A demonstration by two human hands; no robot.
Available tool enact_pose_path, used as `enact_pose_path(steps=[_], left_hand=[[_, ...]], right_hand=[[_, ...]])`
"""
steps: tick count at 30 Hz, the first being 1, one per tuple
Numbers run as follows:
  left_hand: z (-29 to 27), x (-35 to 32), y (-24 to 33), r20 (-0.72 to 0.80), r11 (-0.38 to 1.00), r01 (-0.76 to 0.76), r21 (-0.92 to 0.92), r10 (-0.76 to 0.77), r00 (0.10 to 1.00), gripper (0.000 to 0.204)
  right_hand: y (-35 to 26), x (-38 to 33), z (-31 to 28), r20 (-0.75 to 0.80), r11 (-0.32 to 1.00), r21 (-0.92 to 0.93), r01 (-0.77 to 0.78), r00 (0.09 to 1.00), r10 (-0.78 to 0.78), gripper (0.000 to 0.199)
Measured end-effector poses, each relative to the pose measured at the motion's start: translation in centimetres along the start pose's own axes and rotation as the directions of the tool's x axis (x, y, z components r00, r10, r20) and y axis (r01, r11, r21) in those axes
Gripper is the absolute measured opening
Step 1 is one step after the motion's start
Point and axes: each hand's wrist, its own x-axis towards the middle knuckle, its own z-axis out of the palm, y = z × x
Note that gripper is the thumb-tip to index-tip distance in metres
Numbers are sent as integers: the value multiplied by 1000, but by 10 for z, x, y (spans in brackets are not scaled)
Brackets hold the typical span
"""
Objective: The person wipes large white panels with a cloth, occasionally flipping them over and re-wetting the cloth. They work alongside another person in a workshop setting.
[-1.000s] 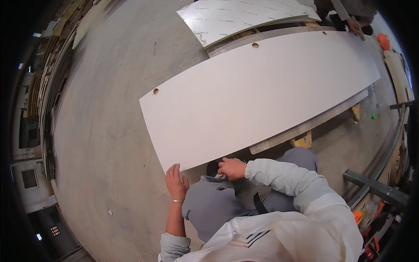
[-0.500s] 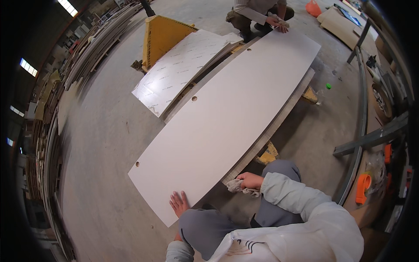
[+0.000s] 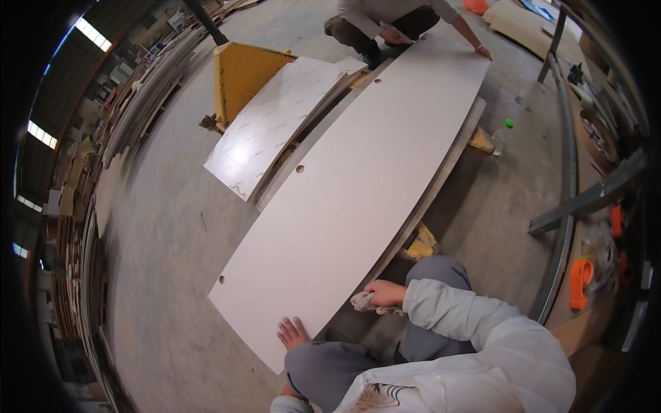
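A long white board (image 3: 351,186) with three small round holes along its left side lies flat, its near end by my knees. My left hand (image 3: 293,333) rests flat on the board's near corner, fingers spread. Just off the board's right edge, my right hand (image 3: 387,294) is closed around a crumpled greyish rag (image 3: 365,301). At the far end a co-worker (image 3: 389,20) squats, one hand at the board's far right corner and the other holding a pale cloth.
A yellow pallet jack (image 3: 244,76) stands far left, beside a film-covered panel (image 3: 261,124). Its yellow fork ends (image 3: 421,242) stick out under the board. At right are a metal frame (image 3: 585,196), an orange tape dispenser (image 3: 580,282) and a green-capped bottle (image 3: 508,124).
The co-worker's one hand has moved out to the board's far right corner. My right hand with the rag has shifted slightly left; my left hand stays on the board. The view has tilted slightly.
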Motion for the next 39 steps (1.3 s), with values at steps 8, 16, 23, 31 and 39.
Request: enact_pose_path(steps=[8, 16, 23, 31, 39], left_hand=[[-89, -4, -63, -60, 995, -100, 2, 100, 993, 67], [-329, 27, -97, -181, 926, -158, -344, 100, 978, 54], [-409, 68, -148, -147, 899, 9, -437, -81, 986, 28], [-380, 193, -229, -333, 929, -57, -366, -74, 940, 30], [-294, 300, -279, -512, 892, 195, -407, -400, 760, 72]], right_hand=[[-7, 1, 2, 58, 991, -112, -67, 996, 74, 27], [30, 25, -2, 65, 956, -292, 38, 998, -20, 49], [14, 14, -7, 35, 871, -483, 88, 996, -81, 46], [16, -11, -12, -1, 855, -507, 107, 992, -125, 26], [11, -35, -2, -152, 819, -556, 143, 951, -269, 33]])
